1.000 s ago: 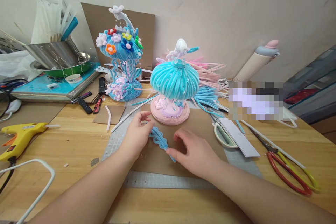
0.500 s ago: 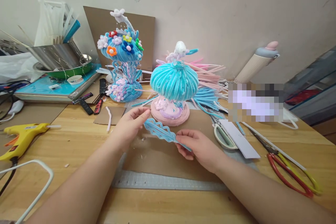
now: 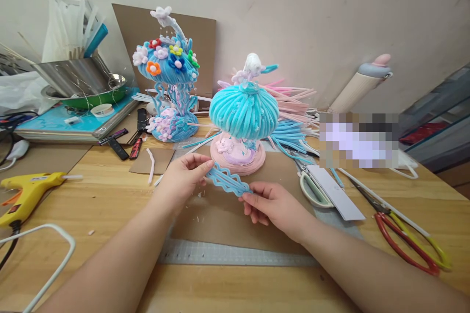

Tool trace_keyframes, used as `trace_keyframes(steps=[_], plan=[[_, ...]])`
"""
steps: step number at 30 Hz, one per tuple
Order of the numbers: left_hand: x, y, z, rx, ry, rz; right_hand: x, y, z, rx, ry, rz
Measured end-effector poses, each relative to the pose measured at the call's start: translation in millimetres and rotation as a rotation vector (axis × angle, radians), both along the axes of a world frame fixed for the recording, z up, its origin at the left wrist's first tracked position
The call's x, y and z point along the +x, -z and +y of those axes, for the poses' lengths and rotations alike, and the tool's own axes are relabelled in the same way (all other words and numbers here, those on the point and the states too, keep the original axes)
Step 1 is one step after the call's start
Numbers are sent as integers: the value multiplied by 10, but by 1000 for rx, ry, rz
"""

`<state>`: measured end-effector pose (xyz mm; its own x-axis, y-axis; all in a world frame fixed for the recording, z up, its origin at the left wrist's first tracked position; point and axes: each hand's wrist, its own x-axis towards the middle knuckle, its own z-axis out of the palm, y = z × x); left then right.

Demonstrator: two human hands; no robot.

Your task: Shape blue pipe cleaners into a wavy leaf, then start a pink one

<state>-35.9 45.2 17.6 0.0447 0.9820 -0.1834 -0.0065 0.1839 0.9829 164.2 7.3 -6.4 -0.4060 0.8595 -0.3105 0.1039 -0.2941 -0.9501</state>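
Both my hands hold a bundle of wavy blue pipe cleaners (image 3: 228,181) just above a brown cardboard sheet (image 3: 216,222). My left hand (image 3: 183,178) pinches its far end and my right hand (image 3: 270,205) pinches its near end. Right behind the bundle stands a blue pipe-cleaner mushroom on a pink base (image 3: 243,117). A second blue mushroom with small coloured flowers (image 3: 168,83) stands further back on the left.
A yellow glue gun (image 3: 27,190) lies at the left. Scissors with red and yellow handles (image 3: 404,232), a white strip (image 3: 336,190) and a heap of pink and blue pipe cleaners (image 3: 293,112) lie at the right. A steel bowl (image 3: 79,78) and a metal ruler (image 3: 235,254) are also here.
The wavy blue bundle was lifted off the cardboard. My right hand turned and now pinches its near end; the bundle sits more level between both hands.
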Motion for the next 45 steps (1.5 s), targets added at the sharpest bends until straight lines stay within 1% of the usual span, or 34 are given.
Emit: trace_keyframes(steps=[3,7,12,16,19,23,28,32,36,40,42,45], plan=[[8,-6,-5,-47,26,-11,10,15,-7,57,19,-41],[8,1,-1,-29,0,25,19,-16,-8,104,45,-89],[-2,32,3,-51,65,-7,41,-29,21,177,93,-157],[-9,42,-6,-56,78,40,60,-21,33,241,96,-218],[-13,23,-7,-70,64,98,61,-25,43,236,111,-225],[-36,20,12,-23,51,159,72,-26,63,223,138,-182],[-68,40,41,44,56,93,79,-52,58,191,129,-15],[-69,39,54,-14,88,-46,71,-79,41,126,136,151],[-71,43,61,-75,136,-154,70,-81,28,51,151,229],[-93,50,69,-102,195,-223,77,-72,24,71,145,226],[-110,51,76,-88,205,-189,82,-62,28,117,134,180],[-114,53,77,-61,195,-102,83,-38,38,193,146,47]])
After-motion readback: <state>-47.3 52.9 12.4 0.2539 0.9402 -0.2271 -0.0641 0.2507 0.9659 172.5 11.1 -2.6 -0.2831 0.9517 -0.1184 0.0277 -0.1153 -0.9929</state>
